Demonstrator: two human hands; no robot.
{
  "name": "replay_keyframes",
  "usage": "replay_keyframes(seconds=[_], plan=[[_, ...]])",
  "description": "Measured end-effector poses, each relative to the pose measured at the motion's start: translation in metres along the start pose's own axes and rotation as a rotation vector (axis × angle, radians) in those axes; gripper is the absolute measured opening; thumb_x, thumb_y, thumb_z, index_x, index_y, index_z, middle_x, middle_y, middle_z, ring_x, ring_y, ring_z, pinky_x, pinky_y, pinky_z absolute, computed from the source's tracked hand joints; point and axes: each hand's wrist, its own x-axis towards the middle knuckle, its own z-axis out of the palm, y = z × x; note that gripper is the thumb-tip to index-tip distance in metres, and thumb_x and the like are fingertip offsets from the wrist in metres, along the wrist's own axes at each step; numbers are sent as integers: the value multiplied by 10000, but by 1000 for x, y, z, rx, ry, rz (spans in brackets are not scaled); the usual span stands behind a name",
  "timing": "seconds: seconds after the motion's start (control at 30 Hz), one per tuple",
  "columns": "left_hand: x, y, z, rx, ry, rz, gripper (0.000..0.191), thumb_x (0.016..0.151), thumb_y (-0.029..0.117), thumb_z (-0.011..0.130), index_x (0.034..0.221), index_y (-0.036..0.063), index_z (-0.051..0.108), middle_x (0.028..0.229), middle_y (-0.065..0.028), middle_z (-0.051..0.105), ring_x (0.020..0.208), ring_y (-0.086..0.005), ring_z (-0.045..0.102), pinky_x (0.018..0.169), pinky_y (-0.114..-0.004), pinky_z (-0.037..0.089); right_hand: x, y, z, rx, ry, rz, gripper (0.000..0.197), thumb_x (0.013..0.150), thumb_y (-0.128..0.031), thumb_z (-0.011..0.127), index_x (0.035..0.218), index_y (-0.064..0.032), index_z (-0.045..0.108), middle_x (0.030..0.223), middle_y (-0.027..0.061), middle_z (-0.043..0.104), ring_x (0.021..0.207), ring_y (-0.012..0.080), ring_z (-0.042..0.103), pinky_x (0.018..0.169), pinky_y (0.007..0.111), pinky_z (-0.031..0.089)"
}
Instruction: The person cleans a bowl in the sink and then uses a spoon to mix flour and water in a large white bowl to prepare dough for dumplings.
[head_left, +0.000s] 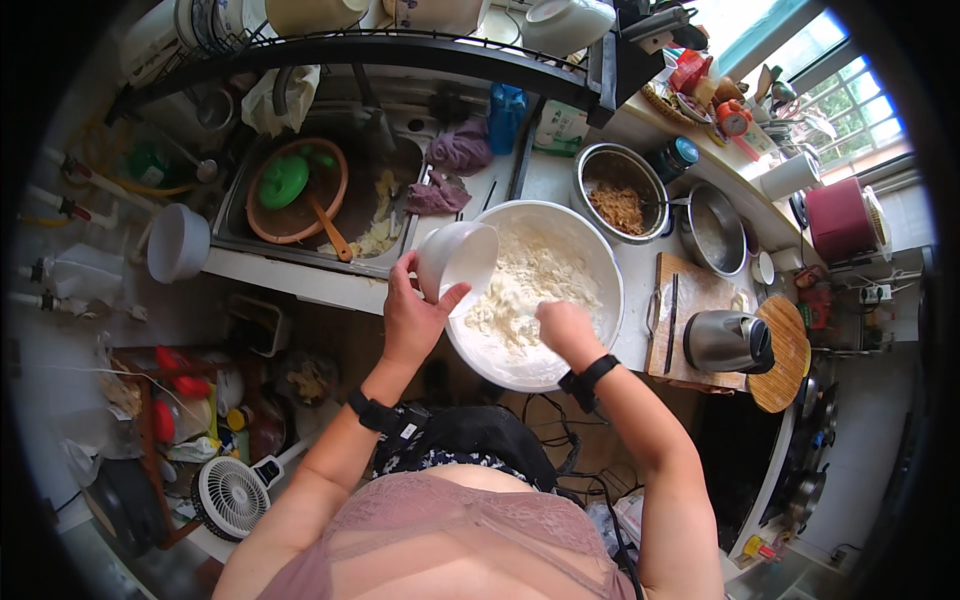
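My left hand (417, 311) grips a small white bowl (433, 262) by its side and rim. The bowl is tilted, its mouth turned right over a large white basin (613, 300). Inside the basin lies loose, crumbly flour mixture (551, 259), with dry flour along the near wall. Over the middle of this mixture is my right hand (568, 330), blurred, its fingers curled in. A pale streak shows at its fingertips; whether it holds a utensil is not clear. Both wrists wear black bands.
Behind the basin stands a steel pot (619, 225) of brown filling. At right, a cutting board (664, 352) carries a steel kettle (724, 341) and a chopstick (673, 311). A sink (225, 217) at left holds an orange-brown basin (259, 221). A dish rack (450, 46) overhangs the counter.
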Motion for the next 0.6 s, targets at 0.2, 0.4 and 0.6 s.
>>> replay_keyframes(seconds=[0.2, 0.4, 0.6], plan=[[9, -9, -29, -807, -39, -623, 581, 866, 474, 622, 1162, 6, 446, 1050, -95, 589, 949, -172, 625, 712, -324, 581, 15, 53, -73, -27, 111, 271, 146, 791, -103, 546, 798, -49, 682, 827, 173, 669, 793, 363, 647, 696, 441, 520], [14, -61, -28, -843, 64, -740, 608, 905, 474, 557, 1293, 30, 406, 1177, -106, 548, 1045, -216, 584, 778, -359, 562, 31, 11, -21, -127, 171, -3, 133, 757, -51, 518, 718, -28, 643, 726, 192, 643, 711, 352, 649, 638, 446, 514], [15, -115, -25, -875, 110, -841, 514, 922, 438, 549, 1193, 9, 468, 1069, -103, 601, 901, -204, 630, 717, -358, 576, -36, -38, -60, -79, -100, -288, 118, 740, -45, 514, 745, -36, 631, 668, 175, 623, 634, 346, 629, 580, 428, 499]])
